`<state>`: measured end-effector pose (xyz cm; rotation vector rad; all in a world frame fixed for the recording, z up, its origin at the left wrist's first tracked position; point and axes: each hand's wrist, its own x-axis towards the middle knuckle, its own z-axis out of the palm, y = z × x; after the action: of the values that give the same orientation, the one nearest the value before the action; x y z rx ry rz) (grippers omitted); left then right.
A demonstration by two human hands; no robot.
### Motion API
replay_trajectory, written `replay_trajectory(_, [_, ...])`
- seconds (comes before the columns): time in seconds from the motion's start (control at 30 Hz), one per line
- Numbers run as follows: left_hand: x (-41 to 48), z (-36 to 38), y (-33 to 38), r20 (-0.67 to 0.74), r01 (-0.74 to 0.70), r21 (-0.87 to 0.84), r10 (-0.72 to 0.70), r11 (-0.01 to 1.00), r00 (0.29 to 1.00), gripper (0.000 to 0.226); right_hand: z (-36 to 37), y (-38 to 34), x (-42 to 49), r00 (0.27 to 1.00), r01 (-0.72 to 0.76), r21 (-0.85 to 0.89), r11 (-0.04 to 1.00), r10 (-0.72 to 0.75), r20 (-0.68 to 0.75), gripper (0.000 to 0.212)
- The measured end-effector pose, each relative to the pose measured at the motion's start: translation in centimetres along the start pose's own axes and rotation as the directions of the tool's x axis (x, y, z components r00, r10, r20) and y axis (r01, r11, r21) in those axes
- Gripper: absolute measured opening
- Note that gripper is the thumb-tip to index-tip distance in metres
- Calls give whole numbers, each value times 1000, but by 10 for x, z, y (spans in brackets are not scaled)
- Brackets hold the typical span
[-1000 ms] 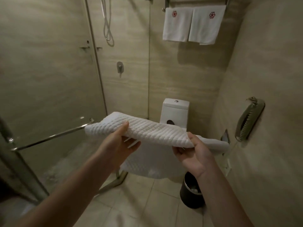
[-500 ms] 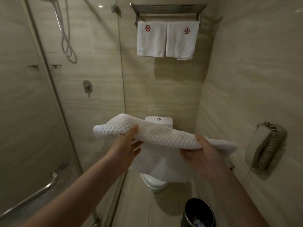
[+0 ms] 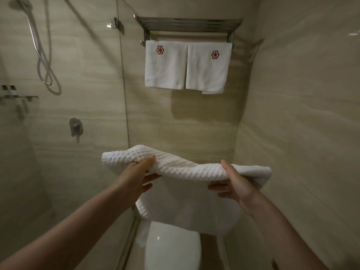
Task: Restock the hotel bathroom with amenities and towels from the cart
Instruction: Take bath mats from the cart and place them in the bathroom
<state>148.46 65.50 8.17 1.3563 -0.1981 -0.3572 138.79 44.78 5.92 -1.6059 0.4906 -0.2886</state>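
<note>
Hands, L (image 3: pixel 139 177) + R (image 3: pixel 232 187), grip clenched on 1 waffle towel (image 3: pixel 187 168), 2 hung towels (image 3: pixel 188 68) on rack (image 3: pixel 187 26)

left hand (image 3: pixel 140 179) and right hand (image 3: pixel 236 187) grip white waffle-textured folded towel (image 3: pixel 187 170) above white toilet (image 3: pixel 173 248); chrome wall rack (image 3: pixel 188 26) overhead.

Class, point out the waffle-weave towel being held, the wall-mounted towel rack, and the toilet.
waffle-weave towel (image 3: pixel 187 168), head view, top fold between the hands
towel rack (image 3: pixel 188 24), head view, upper shelf bars
toilet (image 3: pixel 173 248), head view, closed lid
</note>
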Motion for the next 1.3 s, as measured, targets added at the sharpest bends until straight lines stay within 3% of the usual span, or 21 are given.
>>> replay_trajectory(0.13, [70, 25, 20, -48, -84, -13, 83, 996, 995, 22, -15, -40, 81, 996, 48, -114, 992, -40, 79, 50])
replay_trajectory(0.37, [175, 46, 79, -14, -213, -20, 213, 977, 977, 17, -16, -108, 194, 974, 189, -53, 981, -180, 138, 51])
replay_trajectory(0.57, [257, 49, 142, 49, -351, -78, 355, 933, 933, 15, 2, -175, 275, 927, 350, 101, 931, -360, 109, 42])
replay_trajectory(0.77, [343, 56, 219, 108, -483, -133, 497, 865, 861, 9, 17, -248, 344, 887, 459, 23, 888, -460, 49, 40])
replay_trajectory(1.0, [416, 90, 287, 155, -609, -185, 635, 771, 757, 21, 13, -342, 402, 803, 596, -35, 802, -596, 27, 50])
replay_trajectory(1.13, [445, 120, 323, 146, -678, -218, 711, 702, 688, 17, 4, -401, 432, 737, 674, -88, 734, -676, 5, 58])
replay_trajectory(1.2, [459, 134, 339, 105, -713, -240, 748, 659, 655, 18, 0, -426, 448, 681, 720, -153, 677, -732, -31, 66])
replay_trajectory(1.3, [482, 153, 361, 77, -771, -218, 799, 598, 597, 42, -10, -460, 471, 559, 783, -264, 563, -823, -97, 67])
